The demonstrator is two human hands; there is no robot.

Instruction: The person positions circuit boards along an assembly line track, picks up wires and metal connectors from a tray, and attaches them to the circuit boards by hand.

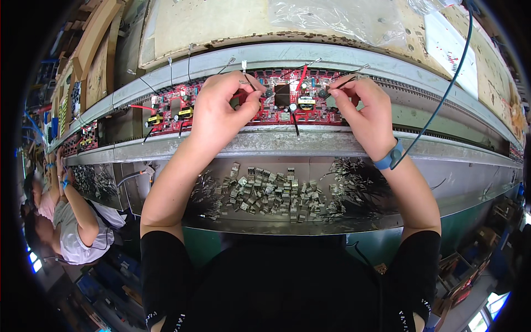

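A row of red circuit boards [265, 112] lies between two metal rails in front of me, carrying yellow transformers [306, 102] and other small parts. My left hand [224, 105] is over the boards, thumb and forefinger pinched on a short black wire [249, 81] whose silvery end terminal points up and away. To the right, my right hand [364, 108] pinches another black wire [343, 82] at the right end of the board. Its terminal sticks out toward the far rail. The fingertips hide where both wires meet the board. A wristband with a blue cord [396, 154] circles my right wrist.
Small metal connectors [276, 191] are heaped in the near tray, with bundles of black wires [359, 185] beside them. The near rail [276, 145] runs under my forearms. The blue cord crosses the right side. Another person [83, 221] works at far left.
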